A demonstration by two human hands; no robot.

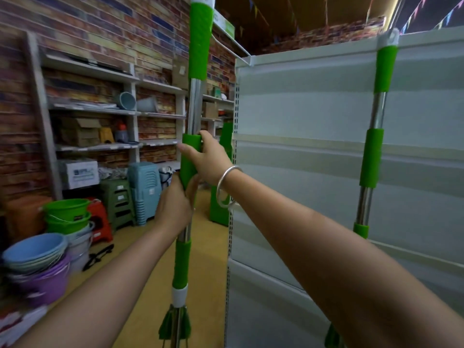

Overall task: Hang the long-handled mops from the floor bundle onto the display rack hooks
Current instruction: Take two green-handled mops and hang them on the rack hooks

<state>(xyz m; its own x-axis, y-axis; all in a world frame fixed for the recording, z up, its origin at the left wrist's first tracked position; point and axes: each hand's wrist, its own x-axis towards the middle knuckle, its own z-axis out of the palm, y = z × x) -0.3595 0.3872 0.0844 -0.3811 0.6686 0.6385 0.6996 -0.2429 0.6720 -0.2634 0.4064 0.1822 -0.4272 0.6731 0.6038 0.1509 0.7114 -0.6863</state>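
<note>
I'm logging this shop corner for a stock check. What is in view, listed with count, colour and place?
held mop: one, green grips on a steel pole, upright at centre
hung mop: one, green and steel, against the white display rack on the right
wall shelves: one unit, pale, against the brick wall, holding boxes and tubs
buckets: two, green, stacked on the floor at left
basins: a stack, blue over purple, lower left
stools: stacks, blue, green and red, below the shelves
left hand: gripping the pole, lower
right hand: on the middle green grip, silver bangle on the wrist
</note>
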